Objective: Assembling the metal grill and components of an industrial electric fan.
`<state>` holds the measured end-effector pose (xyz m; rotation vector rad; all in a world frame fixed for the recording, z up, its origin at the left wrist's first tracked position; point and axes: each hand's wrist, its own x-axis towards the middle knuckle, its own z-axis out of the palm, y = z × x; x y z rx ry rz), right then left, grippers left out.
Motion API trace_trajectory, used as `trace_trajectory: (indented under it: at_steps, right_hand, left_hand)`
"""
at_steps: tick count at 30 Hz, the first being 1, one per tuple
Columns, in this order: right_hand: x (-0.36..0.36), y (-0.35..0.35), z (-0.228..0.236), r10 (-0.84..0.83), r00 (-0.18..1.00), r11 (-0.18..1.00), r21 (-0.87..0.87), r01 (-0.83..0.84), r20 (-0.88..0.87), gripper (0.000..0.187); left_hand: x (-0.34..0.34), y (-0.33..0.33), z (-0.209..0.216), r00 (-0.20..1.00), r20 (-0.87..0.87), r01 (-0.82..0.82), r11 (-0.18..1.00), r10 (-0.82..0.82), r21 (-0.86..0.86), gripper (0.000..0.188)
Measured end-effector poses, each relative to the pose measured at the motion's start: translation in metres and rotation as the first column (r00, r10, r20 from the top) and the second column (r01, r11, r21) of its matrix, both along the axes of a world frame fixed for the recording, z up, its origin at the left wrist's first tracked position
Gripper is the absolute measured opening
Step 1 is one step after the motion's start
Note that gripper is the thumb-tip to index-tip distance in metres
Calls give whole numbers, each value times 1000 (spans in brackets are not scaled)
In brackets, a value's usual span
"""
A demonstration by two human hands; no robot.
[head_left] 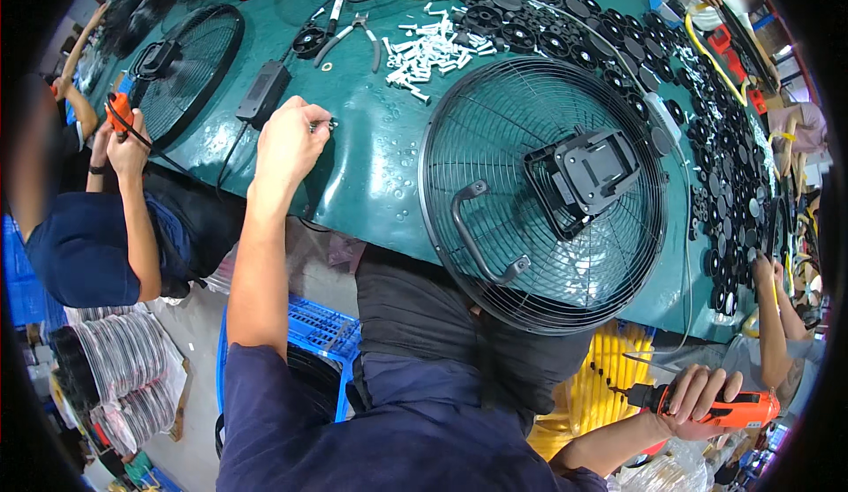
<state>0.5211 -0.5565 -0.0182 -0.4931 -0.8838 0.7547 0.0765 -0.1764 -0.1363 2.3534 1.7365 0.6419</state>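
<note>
A round black wire fan guard (468, 139) lies on the table in front of me, with a black bracket (587, 174) at its centre and a curved tube handle (464, 227) on its near left side. My left hand (291, 143) is over the table left of the guard. Its fingers are pinched on small dark shiny screws (331, 124), partly hidden by the fingertips. At the lower right, away from the table, my right hand (702, 399) is wrapped round an orange and black electric screwdriver (746, 410). The tool's tip points left.
Beyond my left hand are a black adapter box (263, 93) with a cable, pliers (358, 33) and a pile of white bolts (428, 55). Many black round knobs (583, 55) cover the far right. A co-worker (97, 236) at left holds another orange screwdriver (119, 112) by a second guard.
</note>
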Motion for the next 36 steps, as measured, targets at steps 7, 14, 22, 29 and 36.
trace_trajectory:
  at_steps: [7, 14, 22, 29, 36]
  right_hand:
    - [2, 2, -2, 20, 1000, 1000, -19, -19, 21, 51]
    - [-4, 7, -1, 25, 997, 999, -49, -22, 67, 52]
    - [4, -1, -4, 161, 987, 983, -89, -158, 19, 48]
    - [-3, 14, -18, 326, 945, 945, -30, -325, 38, 58]
    - [-1, 12, -17, 425, 901, 905, -24, -425, 87, 59]
  left_hand:
    - [5, 1, 15, 985, -134, 112, 994, -110, 7, 14]
    - [-2, 9, 16, 981, -80, 175, 983, -179, -55, 14]
    - [-47, -49, 20, 615, 789, 239, 950, 13, -202, 12]
    - [-21, -123, -13, 570, 808, 156, 945, 152, -288, 15]
    - [-22, -25, -13, 788, 614, -26, 998, 52, -52, 24]
